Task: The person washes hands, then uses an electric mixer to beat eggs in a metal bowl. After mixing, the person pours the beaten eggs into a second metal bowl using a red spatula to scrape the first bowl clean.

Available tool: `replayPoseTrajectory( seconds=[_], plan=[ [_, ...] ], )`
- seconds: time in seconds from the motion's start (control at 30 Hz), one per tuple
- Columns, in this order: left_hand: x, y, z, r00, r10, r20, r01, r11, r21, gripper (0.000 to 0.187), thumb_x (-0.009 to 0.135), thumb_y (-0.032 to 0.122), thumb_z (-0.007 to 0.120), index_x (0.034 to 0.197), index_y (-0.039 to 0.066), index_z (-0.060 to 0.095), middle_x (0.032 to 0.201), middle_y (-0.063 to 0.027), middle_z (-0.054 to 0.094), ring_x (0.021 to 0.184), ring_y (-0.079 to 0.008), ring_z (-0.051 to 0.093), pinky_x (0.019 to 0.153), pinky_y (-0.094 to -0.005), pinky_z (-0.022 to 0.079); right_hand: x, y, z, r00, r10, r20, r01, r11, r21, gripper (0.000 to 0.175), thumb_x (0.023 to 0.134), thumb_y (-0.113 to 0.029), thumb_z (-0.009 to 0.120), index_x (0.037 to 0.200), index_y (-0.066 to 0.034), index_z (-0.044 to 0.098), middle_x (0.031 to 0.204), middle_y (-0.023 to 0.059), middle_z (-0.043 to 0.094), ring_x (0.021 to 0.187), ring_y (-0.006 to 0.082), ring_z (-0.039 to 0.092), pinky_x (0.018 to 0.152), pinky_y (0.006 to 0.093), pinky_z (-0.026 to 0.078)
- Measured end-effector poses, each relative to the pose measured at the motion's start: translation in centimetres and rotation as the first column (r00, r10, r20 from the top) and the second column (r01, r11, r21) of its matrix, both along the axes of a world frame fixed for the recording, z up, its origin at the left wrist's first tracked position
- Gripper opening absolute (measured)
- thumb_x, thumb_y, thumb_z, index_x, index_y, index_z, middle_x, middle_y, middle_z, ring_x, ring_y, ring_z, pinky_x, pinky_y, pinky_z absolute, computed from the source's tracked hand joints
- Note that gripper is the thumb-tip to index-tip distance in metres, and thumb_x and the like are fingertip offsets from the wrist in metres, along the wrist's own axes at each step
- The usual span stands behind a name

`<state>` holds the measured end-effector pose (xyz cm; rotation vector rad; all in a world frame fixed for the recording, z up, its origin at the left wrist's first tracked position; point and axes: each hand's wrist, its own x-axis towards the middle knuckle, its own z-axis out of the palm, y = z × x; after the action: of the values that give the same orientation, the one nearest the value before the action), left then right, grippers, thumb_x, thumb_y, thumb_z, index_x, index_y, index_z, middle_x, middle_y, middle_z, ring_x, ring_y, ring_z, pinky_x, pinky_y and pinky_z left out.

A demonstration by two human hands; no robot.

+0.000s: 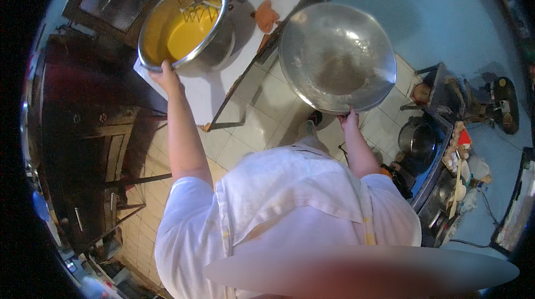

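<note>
My left hand (168,78) grips the near rim of a deep steel mixing bowl (223,44), which tilts towards me above a white tabletop. Yellow batter (186,38) fills its lower part, and a wire whisk attachment (199,11) rests inside against the far wall. On the right, a wide, shallow steel bowl (330,44) is held up by its near rim in my right hand (350,120). Its inside shows no contents, only a dull, smeared patch at the bottom. The two bowls are apart.
An orange cloth (266,16) lies on the white table (200,94), whose dark edge runs diagonally. Pale tiles (234,140) cover the floor. At right stand a dark pot (418,140), a kitchen scale (503,105) and a shelf with egg trays (451,159). Dark wooden cabinets (75,132) line the left.
</note>
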<state>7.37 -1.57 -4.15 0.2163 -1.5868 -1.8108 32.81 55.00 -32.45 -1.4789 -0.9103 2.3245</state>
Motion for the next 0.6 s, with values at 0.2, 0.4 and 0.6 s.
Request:
replayPoseTrajectory(
  seconds=[0.2,0.4,0.6],
  plan=[
    [1.2,0.3,0.6,0.975,0.108,0.196,-0.134,0.983,0.128,0.066,0.086,0.005,0.059,0.144,0.001,0.03,0.14,-0.0189,0.046,0.124,-0.0301,0.05,0.104,-0.0422,0.041,-0.4,3.7,3.5,0.973,0.198,0.118,-0.162,0.951,-0.264,0.052,0.098,-0.043,0.054,0.131,-0.0028,0.051,0.127,0.0168,0.059,0.111,0.0352,0.061,0.09,0.0507,0.055],
    [1.7,0.2,1.4,0.977,0.055,0.207,-0.071,0.995,0.068,0.063,0.089,0.009,0.055,0.147,0.004,0.03,0.142,-0.0186,0.044,0.123,-0.0324,0.051,0.102,-0.0442,0.044,-0.3,7.8,4.3,0.98,0.198,0.005,-0.184,0.916,-0.355,0.053,0.097,-0.045,0.053,0.131,-0.0044,0.052,0.128,0.0166,0.06,0.112,0.035,0.061,0.093,0.0518,0.053],
    [1.9,-0.6,1.0,0.96,0.065,0.272,-0.095,0.991,0.097,0.064,0.092,0.013,0.051,0.15,0.006,0.024,0.144,-0.0208,0.04,0.126,-0.0358,0.049,0.102,-0.0481,0.046,-0.5,9.5,2.4,0.977,0.208,0.035,-0.188,0.934,-0.304,0.047,0.097,-0.037,0.051,0.131,-0.0042,0.05,0.127,0.0184,0.06,0.112,0.0359,0.061,0.093,0.0526,0.053]
  ],
)
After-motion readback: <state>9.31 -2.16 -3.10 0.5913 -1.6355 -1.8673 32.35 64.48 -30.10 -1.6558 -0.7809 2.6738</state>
